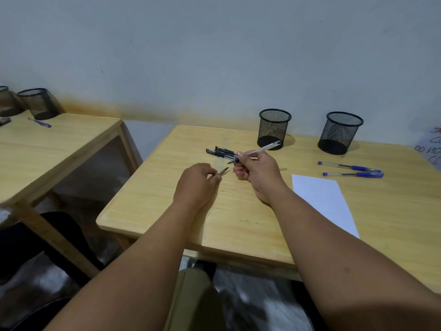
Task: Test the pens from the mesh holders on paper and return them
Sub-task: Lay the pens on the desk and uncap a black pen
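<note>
Left of the paper sheet (322, 201), an uncapped clear-barrel black pen (256, 151) is pinched by the right hand (256, 169), its cap (222, 171) by the left hand (196, 181); the tip should be brought to the sheet and dragged lightly.

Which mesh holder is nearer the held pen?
The left holder: the pen in the right hand ends beside its base; the right holder stands apart.

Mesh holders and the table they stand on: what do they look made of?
The two mesh holders look like black-coated wire mesh, probably metal: see-through walls, solid rims and bases. The table looks like pale wood or wood laminate: visible grain, soft satin sheen.
</note>
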